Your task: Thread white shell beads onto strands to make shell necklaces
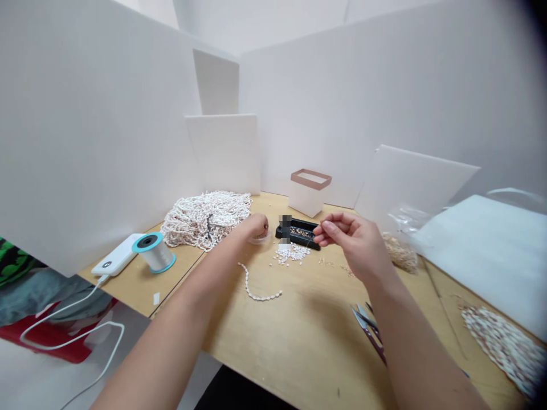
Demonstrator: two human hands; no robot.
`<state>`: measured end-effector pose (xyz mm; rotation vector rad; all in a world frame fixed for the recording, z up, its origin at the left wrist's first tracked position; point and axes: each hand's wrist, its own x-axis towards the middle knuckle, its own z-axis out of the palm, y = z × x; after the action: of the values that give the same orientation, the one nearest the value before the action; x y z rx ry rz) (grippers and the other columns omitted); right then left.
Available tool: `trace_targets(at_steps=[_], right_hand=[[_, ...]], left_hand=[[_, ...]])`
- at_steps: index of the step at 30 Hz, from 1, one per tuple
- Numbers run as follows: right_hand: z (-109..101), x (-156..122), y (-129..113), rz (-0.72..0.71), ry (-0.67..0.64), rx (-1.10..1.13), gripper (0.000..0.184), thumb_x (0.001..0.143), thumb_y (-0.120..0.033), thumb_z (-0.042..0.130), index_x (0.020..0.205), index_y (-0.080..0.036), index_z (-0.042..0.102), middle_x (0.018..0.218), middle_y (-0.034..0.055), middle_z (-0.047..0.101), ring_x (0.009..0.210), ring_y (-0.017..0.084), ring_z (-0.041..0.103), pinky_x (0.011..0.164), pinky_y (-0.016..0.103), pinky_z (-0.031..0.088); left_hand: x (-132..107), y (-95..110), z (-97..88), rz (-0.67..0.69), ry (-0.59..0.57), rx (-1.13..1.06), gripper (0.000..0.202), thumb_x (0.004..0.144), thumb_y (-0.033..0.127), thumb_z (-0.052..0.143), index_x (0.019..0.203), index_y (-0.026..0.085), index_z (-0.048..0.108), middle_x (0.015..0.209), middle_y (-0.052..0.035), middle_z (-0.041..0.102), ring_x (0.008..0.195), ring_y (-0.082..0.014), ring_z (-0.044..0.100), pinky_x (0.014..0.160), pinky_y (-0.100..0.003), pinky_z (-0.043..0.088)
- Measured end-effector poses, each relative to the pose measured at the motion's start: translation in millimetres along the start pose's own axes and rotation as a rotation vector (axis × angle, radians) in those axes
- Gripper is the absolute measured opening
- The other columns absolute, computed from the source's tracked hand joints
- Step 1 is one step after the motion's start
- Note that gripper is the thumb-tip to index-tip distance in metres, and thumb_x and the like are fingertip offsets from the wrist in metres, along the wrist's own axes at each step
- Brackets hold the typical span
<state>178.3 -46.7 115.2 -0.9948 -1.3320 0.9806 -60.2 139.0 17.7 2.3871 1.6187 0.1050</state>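
Observation:
My left hand (257,226) is curled closed over a small clear round item (259,238), perhaps a dish; what its fingers hold is hidden. My right hand (348,233) pinches thumb and forefinger together above the right end of a black tray (306,223). Whatever is in that pinch is too fine to make out. Small metallic beads (301,232) lie inside the tray. Just in front of it is a loose pile of white beads (293,254). A short curved string of white beads (252,293) rests on the table between my forearms.
Bundled white bead strands (205,219) lie at back left, beside a spool of clear line (156,254) and a white power bank (117,255) with a cable. A brown-rimmed box (310,182) stands behind. Thread snips (368,327) and more bead strands (504,344) are right.

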Motion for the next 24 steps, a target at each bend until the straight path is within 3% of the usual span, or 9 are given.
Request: trace_targets(at_steps=[5, 8, 10, 12, 15, 18, 21, 24], right_hand=[[2, 2, 5, 0.035, 0.004, 0.018, 0.03, 0.077, -0.042, 0.075, 0.086, -0.015, 0.064, 0.077, 0.0072, 0.072, 0.065, 0.016, 0.068, 0.064, 0.028, 0.059], [5, 3, 9, 0.056, -0.002, 0.023, 0.032, 0.076, -0.044, 0.075, 0.085, -0.015, 0.064, 0.076, 0.0076, 0.072, 0.065, 0.016, 0.068, 0.064, 0.027, 0.058], [8, 3, 11, 0.069, -0.001, 0.019, 0.034, 0.076, -0.046, 0.075, 0.084, -0.015, 0.064, 0.075, 0.0073, 0.072, 0.063, 0.015, 0.068, 0.061, 0.027, 0.056], [13, 3, 14, 0.08, -0.001, 0.01, 0.035, 0.076, -0.048, 0.074, 0.083, -0.015, 0.064, 0.074, 0.007, 0.071, 0.061, 0.015, 0.067, 0.057, 0.025, 0.054], [22, 3, 21, 0.101, -0.018, 0.012, 0.036, 0.075, -0.049, 0.074, 0.082, -0.015, 0.064, 0.072, 0.0068, 0.071, 0.06, 0.014, 0.066, 0.056, 0.025, 0.053], [32, 3, 30, 0.133, -0.045, 0.039, 0.036, 0.072, -0.048, 0.077, 0.082, -0.015, 0.064, 0.071, 0.0065, 0.071, 0.061, 0.016, 0.066, 0.06, 0.027, 0.055], [40, 3, 39, 0.162, -0.048, 0.057, 0.037, 0.071, -0.048, 0.077, 0.082, -0.015, 0.065, 0.071, 0.0069, 0.071, 0.063, 0.017, 0.067, 0.063, 0.029, 0.057], [45, 2, 45, 0.18, -0.03, 0.058, 0.037, 0.072, -0.048, 0.077, 0.082, -0.015, 0.065, 0.074, 0.0077, 0.072, 0.064, 0.017, 0.068, 0.063, 0.029, 0.057]], left_hand=[[-11, 8, -18.7, -0.018, 0.148, -0.012, 0.023, 0.078, 0.025, 0.057, 0.088, 0.014, 0.074, 0.082, -0.0104, 0.071, 0.074, -0.0187, 0.061, 0.072, -0.028, 0.043], [-26, 18, -28.9, 0.02, 0.324, -0.076, 0.03, 0.088, 0.032, 0.049, 0.096, 0.015, 0.071, 0.093, -0.0109, 0.071, 0.082, -0.0183, 0.061, 0.077, -0.028, 0.043], [-40, 27, -30.8, 0.111, 0.487, -0.233, 0.027, 0.087, 0.034, 0.052, 0.089, 0.015, 0.07, 0.089, -0.0092, 0.07, 0.078, -0.0171, 0.06, 0.077, -0.028, 0.043], [-54, 37, -27.6, 0.185, 0.568, -0.462, 0.025, 0.086, 0.036, 0.056, 0.082, 0.016, 0.069, 0.083, -0.0069, 0.068, 0.074, -0.0156, 0.058, 0.076, -0.028, 0.043], [-72, 51, -16.3, 0.169, 0.46, -1.09, 0.03, 0.078, 0.044, 0.066, 0.08, 0.014, 0.066, 0.073, -0.003, 0.062, 0.065, -0.0117, 0.055, 0.069, -0.026, 0.045], [-84, 60, -4.2, 0.13, 0.241, -1.61, 0.036, 0.069, 0.044, 0.078, 0.08, 0.013, 0.064, 0.077, -0.0009, 0.06, 0.063, -0.0071, 0.052, 0.066, -0.022, 0.045], [-91, 63, 4.6, 0.139, 0.066, -1.797, 0.035, 0.066, 0.039, 0.082, 0.083, 0.013, 0.066, 0.079, -0.0005, 0.059, 0.067, -0.0061, 0.053, 0.065, -0.019, 0.045], [-94, 66, 8.9, 0.159, -0.027, -1.873, 0.03, 0.068, 0.034, 0.082, 0.084, 0.013, 0.067, 0.083, -0.0011, 0.06, 0.071, -0.0071, 0.055, 0.067, -0.02, 0.046]])
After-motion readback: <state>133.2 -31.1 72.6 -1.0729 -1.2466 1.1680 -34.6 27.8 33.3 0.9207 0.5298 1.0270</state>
